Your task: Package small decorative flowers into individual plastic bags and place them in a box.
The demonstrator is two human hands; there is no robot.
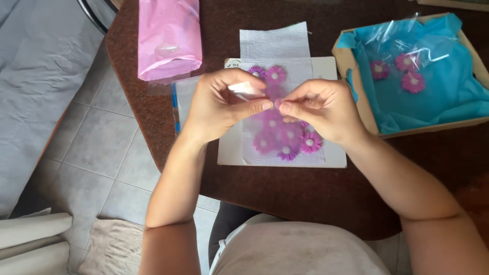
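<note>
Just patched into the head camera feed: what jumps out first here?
The left hand and right hand meet at mid-frame, pinching a small clear bag between their fingertips. Under them, purple flowers lie on a white paper towel over the brown table. To the right, a cardboard box lined with blue tissue holds more bagged flowers; a pink bag sits upper left.

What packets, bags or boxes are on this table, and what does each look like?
Pink bag: far left, soft, glossy plastic.
Cardboard box: right, open, lined with blue tissue.
Clear bags: inside the box, holding purple flowers.
Small clear bag: pinched between left hand and right hand.
</note>
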